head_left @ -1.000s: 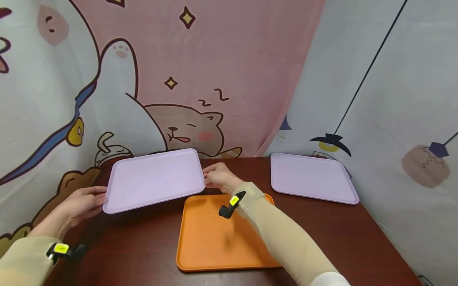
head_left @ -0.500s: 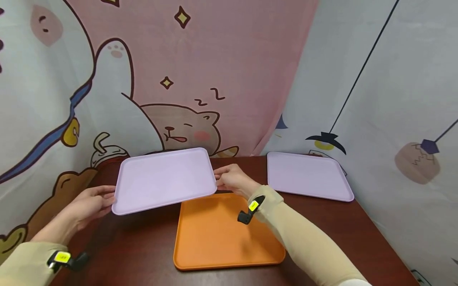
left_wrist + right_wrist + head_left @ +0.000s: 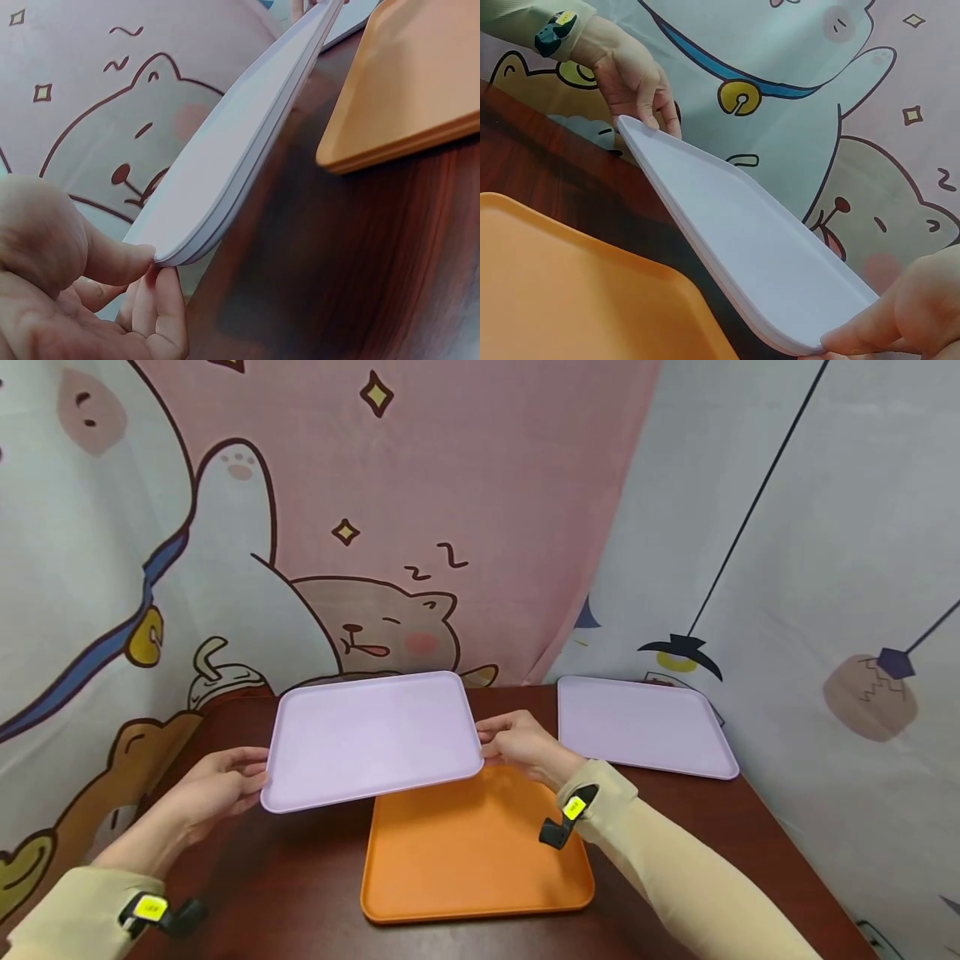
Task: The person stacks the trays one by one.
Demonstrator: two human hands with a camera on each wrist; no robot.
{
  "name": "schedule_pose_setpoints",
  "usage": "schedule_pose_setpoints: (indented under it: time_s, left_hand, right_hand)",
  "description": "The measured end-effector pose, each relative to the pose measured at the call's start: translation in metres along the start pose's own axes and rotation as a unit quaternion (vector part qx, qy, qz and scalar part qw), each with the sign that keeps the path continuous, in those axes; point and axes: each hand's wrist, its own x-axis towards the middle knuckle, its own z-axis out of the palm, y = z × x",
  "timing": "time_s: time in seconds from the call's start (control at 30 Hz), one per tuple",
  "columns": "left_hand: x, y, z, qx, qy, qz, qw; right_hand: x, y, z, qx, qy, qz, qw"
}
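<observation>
Holding the lilac tray (image 3: pixel 372 739) off the table (image 3: pixel 285 868), you have it by its two short ends — your left hand (image 3: pixel 217 789) pinches the left edge, thumb on top and fingers under, and your right hand (image 3: pixel 521 745) grips the right edge the same way. It hangs tilted over the far end of the orange tray (image 3: pixel 472 852), which lies flat near the table's front edge. A second lilac tray (image 3: pixel 637 727) rests at the far right corner.

Two lilac trays (image 3: pixel 372 737) (image 3: pixel 637 725), one orange tray (image 3: pixel 472 852), one table (image 3: pixel 300 877), two hands (image 3: pixel 217 785) (image 3: pixel 521 745).
</observation>
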Motion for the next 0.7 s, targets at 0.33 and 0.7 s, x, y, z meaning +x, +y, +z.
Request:
schedule_pose_setpoints:
  time_s: [0.33,0.7]
  left_hand:
    - [0.000,0.008,0.027,-0.028,-0.008,-0.001,0.9996]
    - [0.000,0.015,0.053,-0.049,-0.034,0.006,0.9982]
  right_hand:
    - [-0.030,0.006,-0.026,0.022,0.006,-0.008,1.000]
    - [-0.056,0.012,-0.053,0.028,0.008,-0.007,1.000]
